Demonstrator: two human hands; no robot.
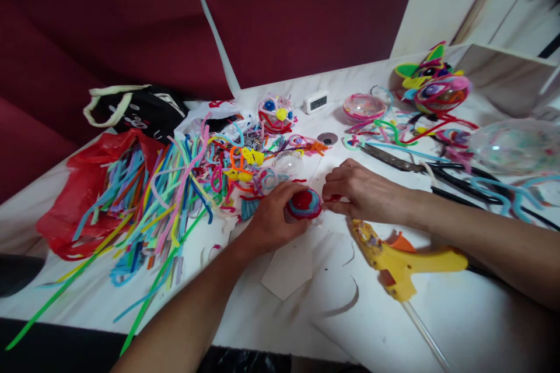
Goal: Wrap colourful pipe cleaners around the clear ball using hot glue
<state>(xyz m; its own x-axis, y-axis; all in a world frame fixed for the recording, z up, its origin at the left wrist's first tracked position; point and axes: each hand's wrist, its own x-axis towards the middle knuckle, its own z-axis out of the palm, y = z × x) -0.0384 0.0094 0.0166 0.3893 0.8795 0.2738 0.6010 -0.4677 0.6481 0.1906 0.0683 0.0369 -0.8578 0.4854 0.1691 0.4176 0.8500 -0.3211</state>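
My left hand (pixel 275 218) grips a small round piece (pixel 305 204) wound with red and blue fuzzy strips, thumb and fingers around its left side. Just to its right, my right hand (pixel 350 189) is closed, its fingertips pinching a bit of red pipe cleaner (pixel 336 198) close to the round piece. A yellow glue gun (pixel 405 265) with a clear glue stick lies below my right forearm. Under my left hand is a pale card (pixel 289 271) flat on the white table (pixel 245 315).
Many loose pipe cleaners (pixel 175 186) and a red bag (pixel 79 204) spread at the left. Scissors (pixel 394 158), a transparent dome (pixel 516 145) and a decorated ball (pixel 441 93) lie at the right. A small white clock (pixel 315 102) stands at the back.
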